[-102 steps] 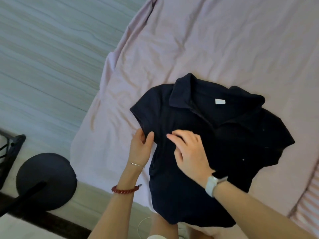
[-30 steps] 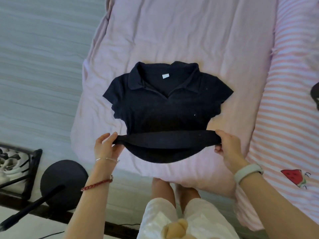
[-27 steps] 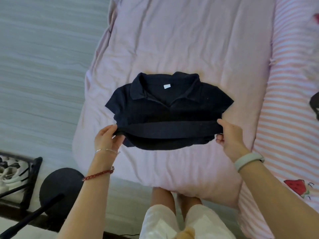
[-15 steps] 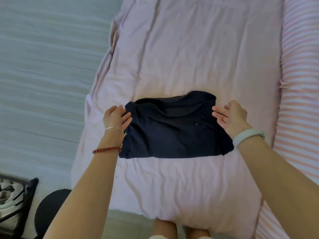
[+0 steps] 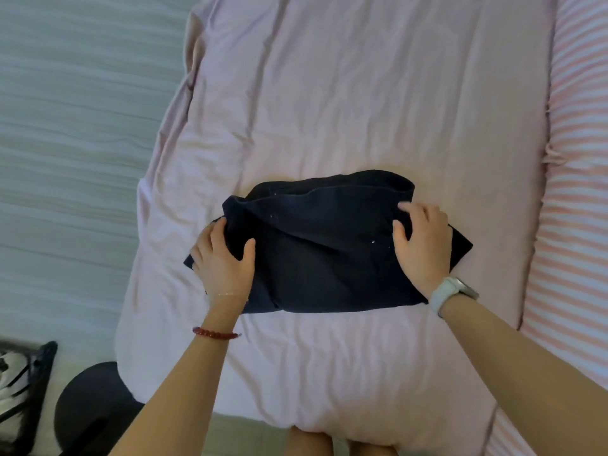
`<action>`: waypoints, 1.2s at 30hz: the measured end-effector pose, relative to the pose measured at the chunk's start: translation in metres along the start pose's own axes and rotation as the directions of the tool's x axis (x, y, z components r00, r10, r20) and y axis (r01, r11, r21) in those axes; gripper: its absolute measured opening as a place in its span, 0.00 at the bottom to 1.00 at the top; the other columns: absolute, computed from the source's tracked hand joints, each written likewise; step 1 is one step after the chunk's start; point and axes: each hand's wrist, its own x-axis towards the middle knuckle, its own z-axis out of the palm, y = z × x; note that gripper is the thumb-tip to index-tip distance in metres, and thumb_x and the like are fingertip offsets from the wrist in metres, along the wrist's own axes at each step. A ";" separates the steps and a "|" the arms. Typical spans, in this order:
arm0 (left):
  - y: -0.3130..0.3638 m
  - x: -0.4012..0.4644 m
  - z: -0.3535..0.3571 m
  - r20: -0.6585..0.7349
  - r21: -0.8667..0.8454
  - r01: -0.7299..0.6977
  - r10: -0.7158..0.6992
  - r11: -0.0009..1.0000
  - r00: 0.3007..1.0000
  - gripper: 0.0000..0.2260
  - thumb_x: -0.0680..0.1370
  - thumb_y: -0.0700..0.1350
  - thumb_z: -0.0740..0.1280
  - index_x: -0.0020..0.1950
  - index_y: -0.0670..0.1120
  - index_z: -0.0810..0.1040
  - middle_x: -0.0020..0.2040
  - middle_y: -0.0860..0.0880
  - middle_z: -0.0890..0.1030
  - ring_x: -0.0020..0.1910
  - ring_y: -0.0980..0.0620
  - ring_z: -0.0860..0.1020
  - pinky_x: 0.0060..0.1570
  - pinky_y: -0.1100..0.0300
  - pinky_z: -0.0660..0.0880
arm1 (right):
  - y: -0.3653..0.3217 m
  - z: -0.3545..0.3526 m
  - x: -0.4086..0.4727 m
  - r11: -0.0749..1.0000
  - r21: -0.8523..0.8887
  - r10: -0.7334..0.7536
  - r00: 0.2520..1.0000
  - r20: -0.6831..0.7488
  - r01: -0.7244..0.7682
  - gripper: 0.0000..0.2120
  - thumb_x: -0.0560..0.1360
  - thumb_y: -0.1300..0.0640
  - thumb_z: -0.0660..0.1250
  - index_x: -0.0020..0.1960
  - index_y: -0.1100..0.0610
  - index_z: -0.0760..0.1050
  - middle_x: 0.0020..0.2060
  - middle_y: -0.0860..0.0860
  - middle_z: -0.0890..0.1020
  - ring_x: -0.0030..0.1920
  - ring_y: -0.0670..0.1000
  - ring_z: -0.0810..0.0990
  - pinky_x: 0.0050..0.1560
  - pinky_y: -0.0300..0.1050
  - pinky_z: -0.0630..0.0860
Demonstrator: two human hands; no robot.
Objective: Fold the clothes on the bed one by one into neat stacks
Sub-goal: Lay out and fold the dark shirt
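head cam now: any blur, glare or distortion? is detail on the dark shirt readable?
Head view: wide-angle bend at the edges; soft throughout, no glare. The navy shirt reads as a near-black mass, folds barely visible. Left hand and right hand are evenly lit; the pink sheet looks slightly washed out.

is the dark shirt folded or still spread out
Folded: the dark navy fabric shirt lies doubled into a compact block on the pink bedsheet, collar and sleeves hidden.
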 end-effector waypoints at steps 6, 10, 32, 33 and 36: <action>0.011 0.055 0.002 0.194 0.003 -0.008 0.008 1.000 0.981 0.22 0.75 0.50 0.68 0.68 0.51 0.69 0.72 0.45 0.60 0.70 0.41 0.58 0.67 0.46 0.59 | 0.003 0.007 0.041 0.897 0.220 0.340 0.917 0.209 -0.383 0.19 0.77 0.50 0.63 0.63 0.60 0.68 0.54 0.55 0.75 0.55 0.58 0.74 0.48 0.47 0.70; 0.016 0.068 0.002 0.221 -0.097 -0.112 0.131 0.989 0.966 0.11 0.76 0.48 0.68 0.54 0.44 0.81 0.64 0.48 0.73 0.66 0.47 0.67 0.66 0.49 0.63 | 0.003 0.012 0.035 0.918 0.247 0.295 0.950 0.101 -0.311 0.12 0.79 0.53 0.58 0.39 0.57 0.68 0.37 0.52 0.73 0.37 0.54 0.71 0.35 0.45 0.63; -0.039 -0.052 0.004 0.105 -0.099 0.391 -0.381 0.915 0.919 0.13 0.76 0.48 0.66 0.48 0.37 0.78 0.47 0.40 0.78 0.49 0.42 0.75 0.52 0.46 0.74 | 0.039 0.020 -0.066 0.825 0.271 0.473 0.869 0.148 -0.496 0.10 0.78 0.54 0.62 0.50 0.61 0.76 0.46 0.55 0.77 0.50 0.56 0.75 0.45 0.46 0.71; -0.037 -0.054 0.004 0.102 -0.107 0.354 -0.344 0.929 0.934 0.12 0.77 0.47 0.65 0.42 0.37 0.77 0.42 0.40 0.77 0.44 0.41 0.74 0.48 0.45 0.75 | 0.038 0.020 -0.067 0.834 0.255 0.466 0.873 0.148 -0.489 0.09 0.78 0.55 0.62 0.50 0.61 0.76 0.46 0.56 0.77 0.50 0.56 0.75 0.47 0.48 0.72; -0.032 -0.061 0.002 0.112 -0.149 0.286 -0.271 0.947 0.956 0.11 0.79 0.44 0.61 0.42 0.38 0.75 0.39 0.38 0.75 0.39 0.41 0.72 0.44 0.47 0.73 | 0.036 0.018 -0.070 0.846 0.253 0.453 0.883 0.121 -0.469 0.09 0.79 0.58 0.60 0.53 0.61 0.75 0.47 0.56 0.77 0.49 0.54 0.73 0.48 0.50 0.72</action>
